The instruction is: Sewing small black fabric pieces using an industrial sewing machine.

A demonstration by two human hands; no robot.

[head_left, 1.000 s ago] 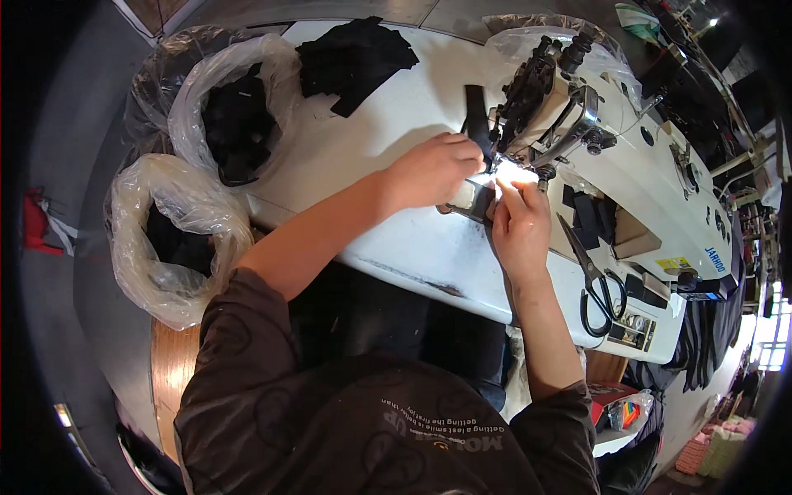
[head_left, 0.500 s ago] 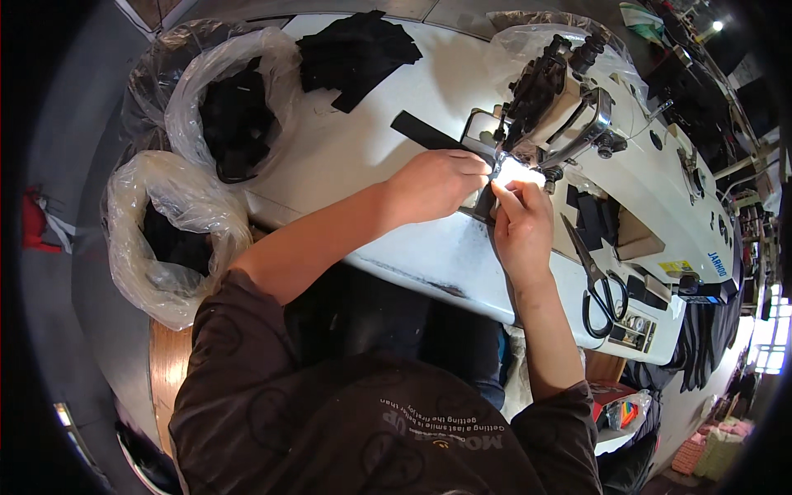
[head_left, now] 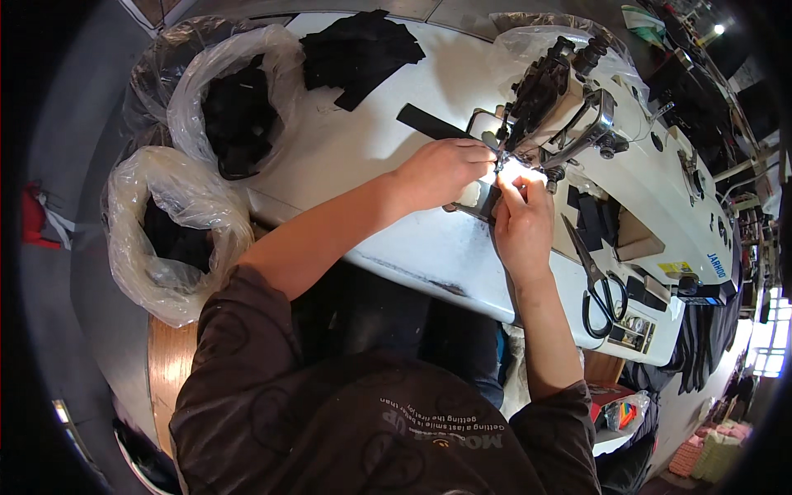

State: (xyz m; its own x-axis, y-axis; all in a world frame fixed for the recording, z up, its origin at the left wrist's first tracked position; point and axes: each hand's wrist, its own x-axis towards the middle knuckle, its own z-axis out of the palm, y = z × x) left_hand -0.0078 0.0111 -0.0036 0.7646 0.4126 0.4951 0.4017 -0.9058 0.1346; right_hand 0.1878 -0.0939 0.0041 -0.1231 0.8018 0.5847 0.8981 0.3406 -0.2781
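A white sewing machine [head_left: 660, 169] reaches over the table from the right, its lamp brightly lighting the needle area. Close to the presser foot, my left hand [head_left: 450, 172] pinches a black fabric strip [head_left: 431, 124], whose free end sticks out to the far left of my fingers. My right hand [head_left: 525, 213] is on the near right side of the needle area, fingertips pinched together in the glare. Whether cloth lies between those fingertips is washed out by the light. Both hands are nearly touching at the machine's needle.
Black scissors [head_left: 596, 280] lie right of my right forearm. Dark cloth pieces [head_left: 363, 54] are on the far part of the white table [head_left: 346, 132]. Two plastic-lined containers [head_left: 177, 235] with black pieces stand at the left. More black scraps [head_left: 596, 219] sit beneath the machine arm.
My left hand and the black strip have shifted slightly right and away from me, toward the needle. My right hand has barely moved.
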